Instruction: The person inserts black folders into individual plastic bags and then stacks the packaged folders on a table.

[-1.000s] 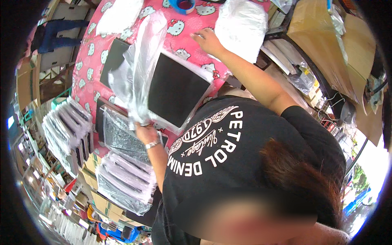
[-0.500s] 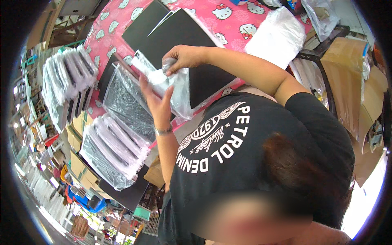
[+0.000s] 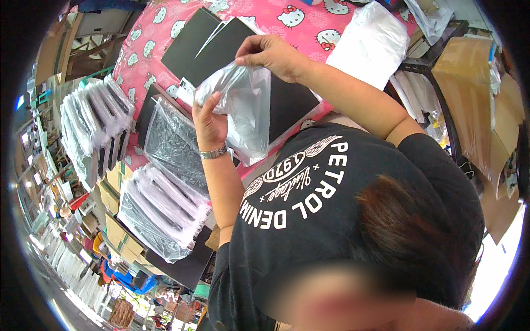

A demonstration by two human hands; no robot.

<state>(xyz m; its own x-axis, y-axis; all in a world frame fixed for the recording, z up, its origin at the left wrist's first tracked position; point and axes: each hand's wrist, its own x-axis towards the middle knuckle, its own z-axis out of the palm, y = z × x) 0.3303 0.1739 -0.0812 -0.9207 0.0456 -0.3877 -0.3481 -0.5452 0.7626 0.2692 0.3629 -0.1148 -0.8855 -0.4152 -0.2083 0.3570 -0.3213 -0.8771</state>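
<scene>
A clear plastic bag (image 3: 248, 118) hangs between my two hands, its upper part spread and its lower part dangling toward my shirt. My right hand (image 3: 271, 57) pinches the top edge of the bag between thumb and fingers. My left hand (image 3: 210, 122), with a metal watch at the wrist, is closed on the bag's left edge, thumb up; some of its fingers are hidden. Behind the bag lie flat black panels (image 3: 237, 41) on the table. To the left of my left hand, a black panel in clear plastic wrap (image 3: 172, 140) lies flat.
A pink patterned cloth (image 3: 301, 41) covers the table. White plastic bags (image 3: 371, 47) are piled at the far right. Two stacks of wrapped panels, one farther (image 3: 96, 118) and one nearer (image 3: 160, 204), stand at the left. Brown cardboard (image 3: 461, 83) leans at the right.
My right hand has lifted away and slightly right, drawing the plastic bag's top edge out wider. My left hand has closed in on the bag, its fingers no longer spread.
</scene>
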